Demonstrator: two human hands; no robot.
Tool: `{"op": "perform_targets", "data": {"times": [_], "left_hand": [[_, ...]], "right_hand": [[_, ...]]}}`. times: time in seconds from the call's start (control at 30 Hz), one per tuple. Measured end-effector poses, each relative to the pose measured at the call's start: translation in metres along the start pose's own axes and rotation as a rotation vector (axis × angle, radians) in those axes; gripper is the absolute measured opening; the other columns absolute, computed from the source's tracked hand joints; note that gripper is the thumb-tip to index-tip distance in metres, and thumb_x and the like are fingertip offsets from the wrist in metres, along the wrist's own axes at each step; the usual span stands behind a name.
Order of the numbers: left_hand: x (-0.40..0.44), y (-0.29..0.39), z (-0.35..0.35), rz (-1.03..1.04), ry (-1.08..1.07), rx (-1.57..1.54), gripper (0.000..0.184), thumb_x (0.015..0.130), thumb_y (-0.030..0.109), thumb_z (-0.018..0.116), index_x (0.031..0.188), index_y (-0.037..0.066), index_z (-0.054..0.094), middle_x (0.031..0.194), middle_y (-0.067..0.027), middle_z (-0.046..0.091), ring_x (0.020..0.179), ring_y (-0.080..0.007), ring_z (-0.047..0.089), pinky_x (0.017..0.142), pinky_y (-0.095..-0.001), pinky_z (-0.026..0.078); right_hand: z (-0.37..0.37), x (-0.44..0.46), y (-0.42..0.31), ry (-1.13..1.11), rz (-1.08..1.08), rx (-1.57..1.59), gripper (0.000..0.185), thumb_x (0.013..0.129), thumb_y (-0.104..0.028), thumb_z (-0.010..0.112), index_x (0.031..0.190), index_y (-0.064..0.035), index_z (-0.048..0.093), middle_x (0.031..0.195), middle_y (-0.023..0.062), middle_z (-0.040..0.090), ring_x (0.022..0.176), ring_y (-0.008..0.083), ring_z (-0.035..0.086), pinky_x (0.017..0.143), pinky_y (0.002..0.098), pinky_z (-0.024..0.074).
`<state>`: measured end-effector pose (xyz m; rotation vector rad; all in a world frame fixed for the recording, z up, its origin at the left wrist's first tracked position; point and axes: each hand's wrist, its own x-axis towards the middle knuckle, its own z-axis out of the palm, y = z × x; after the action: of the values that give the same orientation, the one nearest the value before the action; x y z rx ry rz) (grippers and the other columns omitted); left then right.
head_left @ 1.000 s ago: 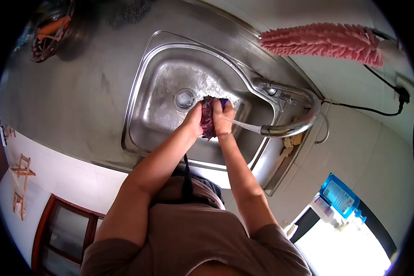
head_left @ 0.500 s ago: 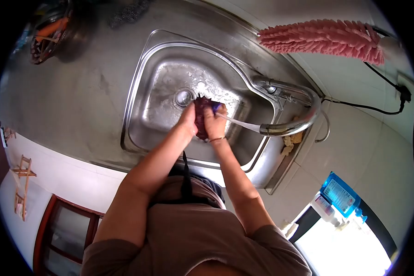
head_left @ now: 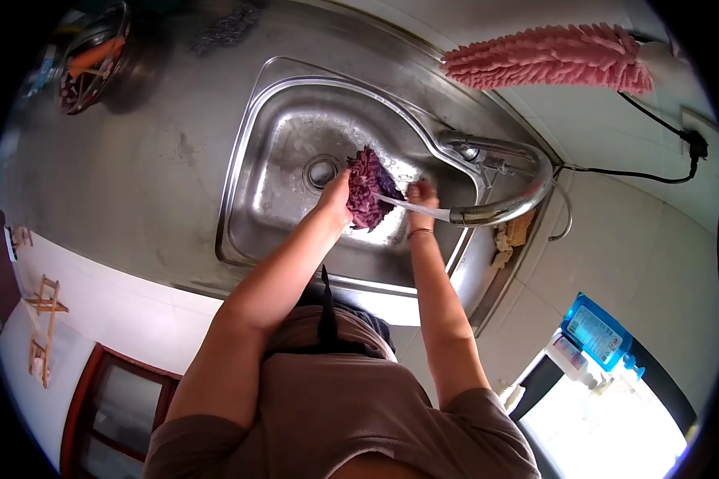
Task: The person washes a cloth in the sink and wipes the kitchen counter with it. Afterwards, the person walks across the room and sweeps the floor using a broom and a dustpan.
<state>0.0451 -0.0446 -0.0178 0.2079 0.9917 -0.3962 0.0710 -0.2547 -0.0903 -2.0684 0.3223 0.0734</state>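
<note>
A maroon-purple chenille cloth (head_left: pixel 366 191) with a shaggy surface hangs over the sink basin, its darker purple side to the right. My left hand (head_left: pixel 337 199) is closed on its left edge. To the right of the cloth, my right hand (head_left: pixel 422 199) has its fingers curled near the dark edge; whether it grips that edge is hard to see. A stream of water (head_left: pixel 415 207) runs from the curved faucet (head_left: pixel 503 211) past my right hand onto the cloth. Below lies the steel sink (head_left: pixel 276 172) with its drain (head_left: pixel 322 172).
A pink chenille duster (head_left: pixel 547 60) sticks out at the upper right, above a black cord (head_left: pixel 639 172). A bowl (head_left: pixel 96 80) with orange items stands at the far left, near a scrubber mesh (head_left: pixel 224 28). A blue bottle (head_left: pixel 595 331) stands at the lower right.
The cloth has gone from bunched between both hands to loosened and spread out. My right hand has moved right, away from my left.
</note>
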Motion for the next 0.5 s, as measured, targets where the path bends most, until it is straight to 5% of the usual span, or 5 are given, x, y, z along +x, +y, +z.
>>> {"op": "perform_targets", "data": {"times": [0.1, 0.17, 0.3, 0.43, 0.5], "left_hand": [[-0.019, 0.006, 0.017, 0.028, 0.098, -0.004, 0.035, 0.094, 0.034, 0.035, 0.109, 0.007, 0.052, 0.106, -0.0097, 0.058, 0.097, -0.0251, 0.057, 0.085, -0.0463, 0.045], [-0.030, 0.006, 0.024, 0.128, 0.202, -0.053, 0.031, 0.092, 0.034, 0.042, 0.101, 0.006, 0.052, 0.090, -0.0081, 0.058, 0.077, -0.0232, 0.059, 0.067, -0.0413, 0.050], [-0.037, 0.006, 0.012, 0.220, 0.210, -0.117, 0.032, 0.091, 0.034, 0.042, 0.104, 0.006, 0.051, 0.092, -0.0067, 0.057, 0.079, -0.0216, 0.058, 0.068, -0.0414, 0.050], [-0.066, 0.006, 0.014, 0.241, 0.202, -0.154, 0.034, 0.090, 0.035, 0.041, 0.106, 0.006, 0.050, 0.099, -0.0072, 0.057, 0.089, -0.0227, 0.057, 0.077, -0.0433, 0.048], [-0.069, 0.000, 0.010, 0.250, 0.186, -0.140, 0.036, 0.091, 0.036, 0.040, 0.107, 0.006, 0.050, 0.101, -0.0078, 0.056, 0.093, -0.0233, 0.056, 0.080, -0.0457, 0.047]], "right_hand": [[-0.052, 0.007, -0.071, 0.114, 0.132, 0.492, 0.040, 0.080, -0.015, 0.062, 0.113, -0.0093, 0.040, 0.094, 0.0076, 0.057, 0.073, 0.0170, 0.058, 0.063, 0.0276, 0.0477], [-0.075, 0.023, -0.103, 0.203, 0.092, 0.571, 0.048, 0.079, -0.014, 0.062, 0.118, -0.0053, 0.036, 0.096, 0.0120, 0.058, 0.075, 0.0204, 0.060, 0.066, 0.0309, 0.0489], [-0.099, 0.040, -0.129, 0.119, -0.170, 0.146, 0.038, 0.078, -0.009, 0.060, 0.113, 0.0013, 0.049, 0.096, 0.0176, 0.060, 0.077, 0.0235, 0.062, 0.065, 0.0294, 0.0494], [-0.090, 0.012, -0.183, 0.108, -0.234, -0.300, 0.023, 0.083, -0.011, 0.055, 0.099, 0.0060, 0.057, 0.091, 0.0107, 0.061, 0.076, 0.0172, 0.058, 0.067, 0.0293, 0.0474], [-0.089, 0.022, -0.143, 0.060, -0.168, 0.146, 0.037, 0.081, -0.005, 0.054, 0.116, 0.0072, 0.046, 0.096, 0.0104, 0.060, 0.081, 0.0159, 0.056, 0.072, 0.0240, 0.0442]]}}
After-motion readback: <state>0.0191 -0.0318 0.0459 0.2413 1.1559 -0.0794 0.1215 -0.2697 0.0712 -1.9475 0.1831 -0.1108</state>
